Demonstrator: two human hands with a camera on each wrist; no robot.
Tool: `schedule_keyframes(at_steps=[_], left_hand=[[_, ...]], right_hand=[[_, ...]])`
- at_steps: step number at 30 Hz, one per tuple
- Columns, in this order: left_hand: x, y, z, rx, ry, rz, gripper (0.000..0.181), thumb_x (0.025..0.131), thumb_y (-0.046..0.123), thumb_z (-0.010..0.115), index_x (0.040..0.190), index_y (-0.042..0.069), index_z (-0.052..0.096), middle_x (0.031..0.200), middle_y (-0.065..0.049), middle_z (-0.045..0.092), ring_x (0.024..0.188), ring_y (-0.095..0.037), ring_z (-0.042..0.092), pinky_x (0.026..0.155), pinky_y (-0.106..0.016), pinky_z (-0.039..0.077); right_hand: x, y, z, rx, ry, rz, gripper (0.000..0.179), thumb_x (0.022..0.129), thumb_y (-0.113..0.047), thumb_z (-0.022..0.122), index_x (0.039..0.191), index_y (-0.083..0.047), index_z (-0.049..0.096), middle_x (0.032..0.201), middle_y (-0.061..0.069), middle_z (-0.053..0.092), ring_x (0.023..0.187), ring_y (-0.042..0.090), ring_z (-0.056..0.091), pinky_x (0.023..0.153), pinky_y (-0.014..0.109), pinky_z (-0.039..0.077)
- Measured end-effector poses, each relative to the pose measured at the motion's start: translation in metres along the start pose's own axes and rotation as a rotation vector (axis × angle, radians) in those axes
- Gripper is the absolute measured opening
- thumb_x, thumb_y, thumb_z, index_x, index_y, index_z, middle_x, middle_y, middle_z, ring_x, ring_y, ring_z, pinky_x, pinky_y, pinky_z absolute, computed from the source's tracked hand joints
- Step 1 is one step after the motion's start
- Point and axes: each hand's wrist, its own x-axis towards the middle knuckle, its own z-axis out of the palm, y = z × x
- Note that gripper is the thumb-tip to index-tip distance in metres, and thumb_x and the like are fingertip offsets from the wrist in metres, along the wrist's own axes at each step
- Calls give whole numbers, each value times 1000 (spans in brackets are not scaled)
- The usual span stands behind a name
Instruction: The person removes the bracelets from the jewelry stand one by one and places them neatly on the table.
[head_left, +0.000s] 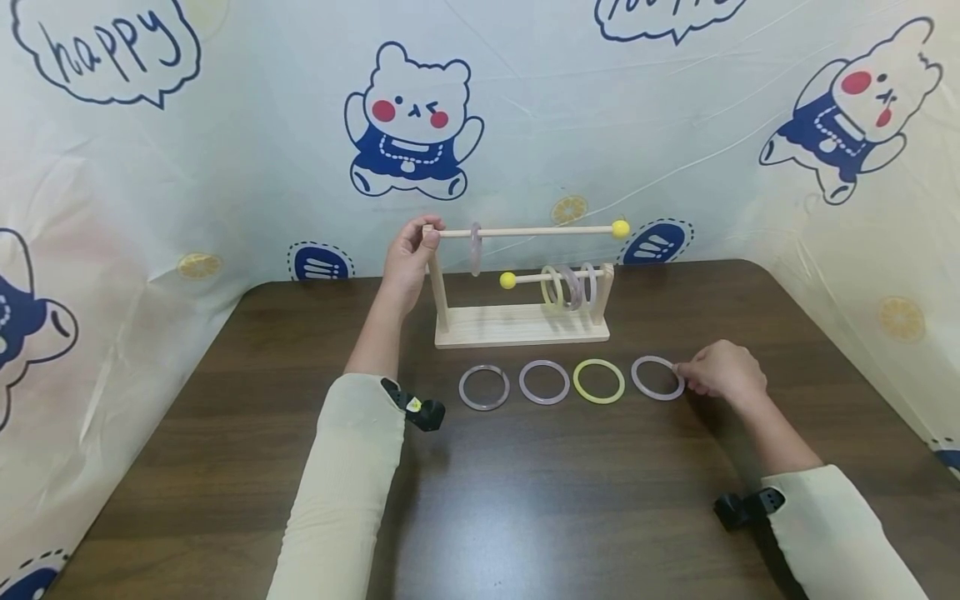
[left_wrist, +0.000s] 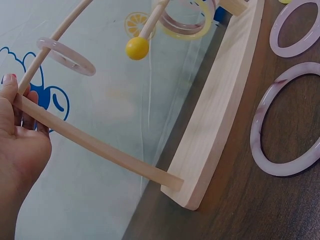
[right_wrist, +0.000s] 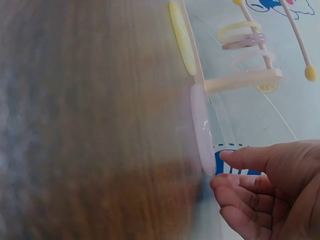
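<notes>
My left hand [head_left: 407, 265] grips the top of the left post of a wooden bangle rack [head_left: 521, 327], thumb in front. In the left wrist view, that post [left_wrist: 95, 142] runs down to the base. One pale bangle [head_left: 476, 250] hangs on the upper rod. The lower rod carries a yellow bangle [head_left: 551, 287] and several pale ones. My right hand [head_left: 723, 369] is at the right edge of a lavender bangle [head_left: 657, 378] lying flat. In the right wrist view, a gap shows between thumb and fingers, the tips close against the bangle's end [right_wrist: 202, 132].
Left of that bangle, a yellow-green bangle [head_left: 598, 382], a lilac bangle [head_left: 544, 382] and a greyish bangle [head_left: 483, 387] lie in a row before the rack. Yellow balls [head_left: 620, 229] cap the rods. A printed cloth [head_left: 525, 125] hangs behind the brown table [head_left: 540, 500].
</notes>
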Motion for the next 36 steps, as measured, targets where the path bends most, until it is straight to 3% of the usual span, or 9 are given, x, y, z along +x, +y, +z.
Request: schedule_keyframes(at_steps=[6, 15, 21, 27, 36], left_hand=[[1, 0, -1, -2, 3, -6, 31, 91, 25, 55, 118, 12, 55, 118, -3, 55, 115, -16, 44, 101, -31, 31], [1, 0, -1, 7, 0, -4, 31, 91, 26, 54, 119, 12, 55, 119, -3, 55, 116, -14, 44, 102, -32, 30], [0, 0, -2, 8, 3, -7, 31, 91, 26, 54, 119, 12, 55, 120, -3, 54, 116, -15, 44, 102, -33, 30], [0, 2, -2, -6, 3, -9, 31, 91, 25, 54, 119, 11, 55, 120, -4, 54, 117, -15, 43, 102, -31, 30], [-1, 0, -1, 19, -5, 18, 33, 91, 25, 54, 121, 10, 54, 118, -2, 55, 113, -15, 45, 100, -31, 32]], right_hand=[[0, -4, -2, -3, 11, 6, 33, 85, -36, 64, 74, -5, 71, 62, 2, 63, 60, 19, 54, 51, 35, 39], [-2, -10, -7, 35, 35, -7, 37, 85, -39, 62, 90, -3, 71, 66, 0, 66, 65, 18, 57, 51, 34, 40], [1, -15, -5, 74, 176, -86, 38, 87, -40, 59, 84, -5, 74, 62, -2, 64, 65, 21, 55, 48, 31, 38], [7, -36, -1, 144, 298, -207, 37, 87, -35, 62, 87, 0, 73, 68, 6, 67, 67, 23, 59, 53, 30, 41], [15, -73, 5, 275, 320, -242, 34, 87, -35, 63, 88, -3, 73, 71, 7, 68, 66, 20, 61, 57, 30, 46]])
